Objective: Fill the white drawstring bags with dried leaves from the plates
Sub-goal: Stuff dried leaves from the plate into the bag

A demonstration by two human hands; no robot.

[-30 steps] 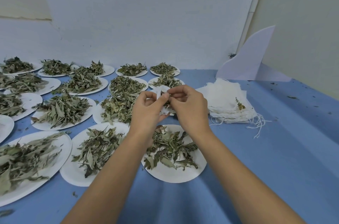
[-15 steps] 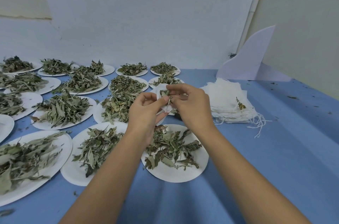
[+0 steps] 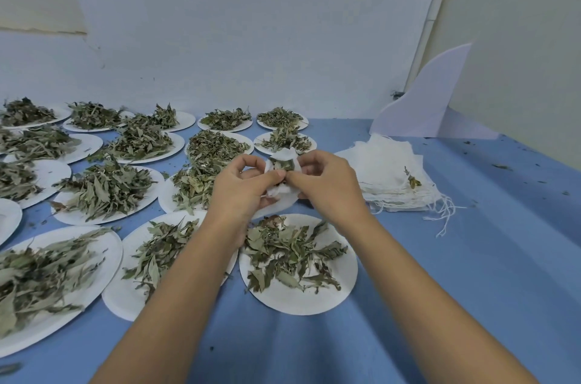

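Wider now, the mouth of the bag (image 3: 279, 190) gapes with leaves (image 3: 286, 164) showing inside, left hand (image 3: 242, 187) and right hand (image 3: 328, 187) both pinching its rim beyond the near plate (image 3: 314, 305), and it looks light, limp cloth, best held at the hem.

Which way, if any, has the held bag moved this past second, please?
No. The bag stays beyond the near plate, left of the stack of empty bags.

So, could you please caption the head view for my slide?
Left hand and right hand hold a white drawstring bag containing dried leaves above the plates.
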